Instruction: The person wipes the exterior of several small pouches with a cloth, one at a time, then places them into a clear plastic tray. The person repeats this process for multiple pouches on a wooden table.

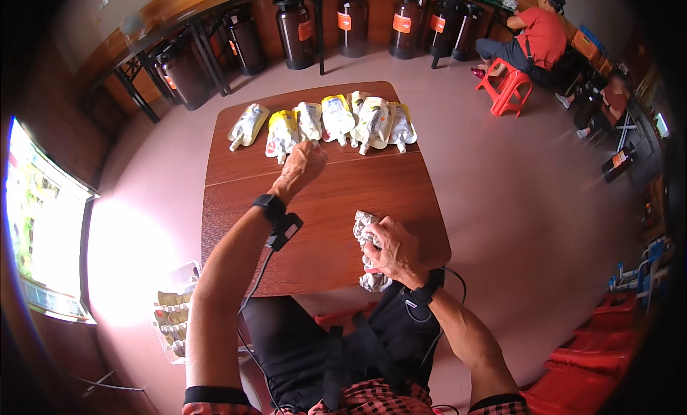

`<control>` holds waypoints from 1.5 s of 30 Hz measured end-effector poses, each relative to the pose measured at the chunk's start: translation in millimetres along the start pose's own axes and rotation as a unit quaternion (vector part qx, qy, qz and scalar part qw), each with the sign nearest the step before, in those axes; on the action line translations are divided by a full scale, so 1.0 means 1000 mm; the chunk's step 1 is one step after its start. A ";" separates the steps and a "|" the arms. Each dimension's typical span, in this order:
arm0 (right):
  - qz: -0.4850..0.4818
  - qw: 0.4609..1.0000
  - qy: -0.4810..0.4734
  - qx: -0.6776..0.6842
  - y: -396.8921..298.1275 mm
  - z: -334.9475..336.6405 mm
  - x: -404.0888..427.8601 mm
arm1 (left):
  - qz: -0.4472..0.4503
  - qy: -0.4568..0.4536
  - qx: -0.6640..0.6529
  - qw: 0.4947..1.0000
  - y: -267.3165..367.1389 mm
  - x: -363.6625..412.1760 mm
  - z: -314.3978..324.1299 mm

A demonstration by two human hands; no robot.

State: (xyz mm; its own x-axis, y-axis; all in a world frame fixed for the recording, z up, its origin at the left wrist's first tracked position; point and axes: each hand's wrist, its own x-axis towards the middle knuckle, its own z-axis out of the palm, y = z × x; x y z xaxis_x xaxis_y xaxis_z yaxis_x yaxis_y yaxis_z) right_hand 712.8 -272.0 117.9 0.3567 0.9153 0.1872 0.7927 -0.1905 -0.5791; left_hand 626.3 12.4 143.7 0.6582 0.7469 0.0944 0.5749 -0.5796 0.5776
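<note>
Several spouted pouches, white and yellow, lie along the far edge of the brown wooden table (322, 200), their spouts facing me. My left hand (305, 161) is curled just in front of a yellow and white pouch (282, 131) and a white pouch (309, 120); whether it holds or touches anything cannot be told. At the table's near right, my right hand (394, 249) rests with bent fingers on a crumpled pale cloth (367, 221), gripping it. The cloth reaches the near edge. Further right among the pouches is a large white one (372, 120).
A clear bin (174, 356) of spouted pouches stands at lower left. Dark kegs (352, 28) line the far wall. A person in a red shirt (543, 36) sits on a red stool (504, 93); another person sits further right. Red plastic stools (590, 356) stand at lower right.
</note>
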 end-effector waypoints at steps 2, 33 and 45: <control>-0.017 1.000 0.007 -0.012 0.003 0.002 0.000 | -0.010 0.002 -0.006 1.000 0.003 0.018 0.017; 0.017 0.999 0.008 0.039 -0.002 -0.002 0.002 | -0.041 0.079 -0.110 0.990 -0.038 -0.044 0.036; 0.030 0.999 0.007 0.016 -0.006 0.001 0.002 | -0.126 -0.006 -0.378 0.917 -0.021 -0.216 -0.025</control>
State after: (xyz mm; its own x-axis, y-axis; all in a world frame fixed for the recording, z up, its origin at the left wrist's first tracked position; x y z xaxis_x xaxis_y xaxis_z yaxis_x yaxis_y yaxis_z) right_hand 708.7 -268.3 120.8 0.4102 0.8976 0.1613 0.7536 -0.2340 -0.6143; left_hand 460.0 -128.4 131.6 0.5584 0.8202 -0.1245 0.2107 0.0050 0.9775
